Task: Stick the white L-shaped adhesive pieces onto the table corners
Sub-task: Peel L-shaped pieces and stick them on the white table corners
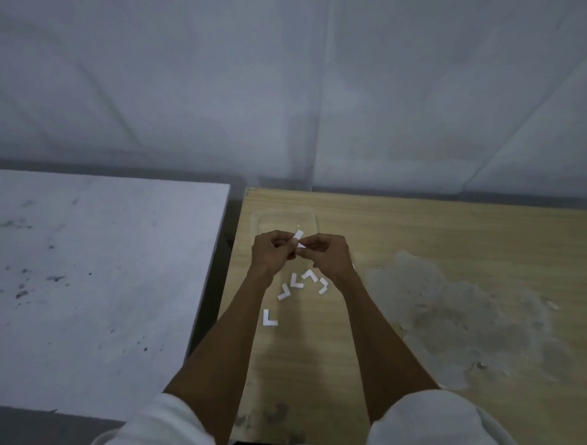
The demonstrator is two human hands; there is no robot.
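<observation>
Spare pieces lie on the wooden table between the forearms. Just beyond, left grip and right grip both pinch one piece, probably peeling its backing. Next it must reach a corner and be pressed flat.

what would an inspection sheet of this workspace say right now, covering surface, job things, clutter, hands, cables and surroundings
surface: wooden table, with a pale worn patch on its right part
job's things: held piece, white, pinched between both hands; five loose L-shaped pieces lie on the wood below the hands
clutter: nothing seen
hands: left hand and right hand both pinch the held piece above the table
cables: nothing seen
surroundings: grey-white table to the left, set apart by a gap; plain pale wall behind
</observation>
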